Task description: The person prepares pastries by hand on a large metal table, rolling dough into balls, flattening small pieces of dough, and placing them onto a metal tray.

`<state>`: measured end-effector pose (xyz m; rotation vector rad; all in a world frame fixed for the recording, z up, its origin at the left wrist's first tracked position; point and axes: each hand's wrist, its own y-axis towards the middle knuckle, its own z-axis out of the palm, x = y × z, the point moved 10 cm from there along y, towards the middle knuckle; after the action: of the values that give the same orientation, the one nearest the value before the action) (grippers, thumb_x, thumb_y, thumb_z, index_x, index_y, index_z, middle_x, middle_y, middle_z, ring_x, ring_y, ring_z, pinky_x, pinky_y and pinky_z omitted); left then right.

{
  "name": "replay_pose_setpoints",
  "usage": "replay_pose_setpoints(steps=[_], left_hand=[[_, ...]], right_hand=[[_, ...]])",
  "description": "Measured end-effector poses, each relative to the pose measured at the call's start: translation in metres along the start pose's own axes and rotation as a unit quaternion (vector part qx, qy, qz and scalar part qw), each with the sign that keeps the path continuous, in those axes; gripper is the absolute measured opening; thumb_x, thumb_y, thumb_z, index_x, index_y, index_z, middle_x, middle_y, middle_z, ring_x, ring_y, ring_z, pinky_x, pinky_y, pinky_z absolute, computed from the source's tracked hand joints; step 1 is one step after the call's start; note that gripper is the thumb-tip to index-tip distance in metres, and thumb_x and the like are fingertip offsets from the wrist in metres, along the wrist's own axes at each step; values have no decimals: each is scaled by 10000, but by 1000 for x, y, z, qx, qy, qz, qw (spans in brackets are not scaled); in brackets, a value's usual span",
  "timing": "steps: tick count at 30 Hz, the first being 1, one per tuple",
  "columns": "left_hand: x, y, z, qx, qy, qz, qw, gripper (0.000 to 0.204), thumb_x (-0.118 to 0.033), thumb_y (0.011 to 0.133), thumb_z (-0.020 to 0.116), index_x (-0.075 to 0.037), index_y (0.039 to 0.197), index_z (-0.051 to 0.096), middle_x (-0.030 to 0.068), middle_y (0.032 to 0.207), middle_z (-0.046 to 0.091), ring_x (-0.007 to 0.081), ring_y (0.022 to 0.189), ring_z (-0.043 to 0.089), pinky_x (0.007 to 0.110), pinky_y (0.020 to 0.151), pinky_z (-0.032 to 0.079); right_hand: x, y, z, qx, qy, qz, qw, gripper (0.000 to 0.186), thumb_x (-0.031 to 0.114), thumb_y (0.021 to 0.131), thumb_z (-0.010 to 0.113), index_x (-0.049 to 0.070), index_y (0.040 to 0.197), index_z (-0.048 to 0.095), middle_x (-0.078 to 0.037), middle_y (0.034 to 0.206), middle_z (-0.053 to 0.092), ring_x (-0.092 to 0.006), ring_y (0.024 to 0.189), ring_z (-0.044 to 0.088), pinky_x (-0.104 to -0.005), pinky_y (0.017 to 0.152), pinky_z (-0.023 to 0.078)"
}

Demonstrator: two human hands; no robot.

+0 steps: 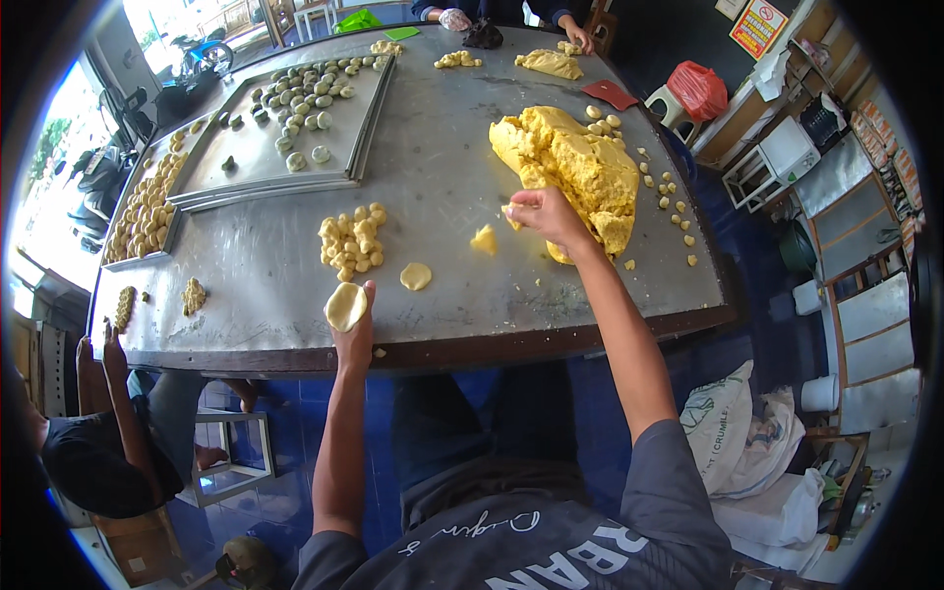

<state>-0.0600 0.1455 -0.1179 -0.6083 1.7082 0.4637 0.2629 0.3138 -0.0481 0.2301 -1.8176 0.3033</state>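
Dough disc (346, 307), flattened but bare: your left hand (356, 336) grips it, right hand (553, 218) pinches yellow paste (512, 217); balls (351, 242) remain unflattened.

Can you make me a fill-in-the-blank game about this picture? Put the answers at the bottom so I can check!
1. A flat dough disc is held in the person's own ____ hand.
2. The right hand is by a big crumbly mound whose colour is ____.
3. Besides the held disc, the number of flat discs lying on the table is ____.
4. The plastic bag at the picture's upper right has the colour ____.

Missing words: left; yellow; one; red.
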Motion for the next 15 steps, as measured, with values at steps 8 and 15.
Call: replay_pose_setpoints(steps=[8, 15], left_hand=[[-1, -1, 6, 52, 2, -12, 999, 468, -378, 797, 726, 11, 961, 524, 54, 853, 509, 141, 796, 494, 289, 728, 431], [-24, -4, 10, 78, -40, 74, 993, 315, -286, 832, 701, -32, 721, 551, -16, 636, 483, 83, 614, 437, 269, 551, 382]], right_hand=[[13, -15, -1, 4, 418, -1, 909, 167, 128, 862, 638, 13, 962, 569, -49, 837, 617, -132, 794, 625, -328, 805, 563], [-44, -31, 47, -38, 617, 79, 782, 95, 122, 904, 581, 33, 935, 568, -60, 894, 624, -155, 843, 629, -338, 832, 556]])
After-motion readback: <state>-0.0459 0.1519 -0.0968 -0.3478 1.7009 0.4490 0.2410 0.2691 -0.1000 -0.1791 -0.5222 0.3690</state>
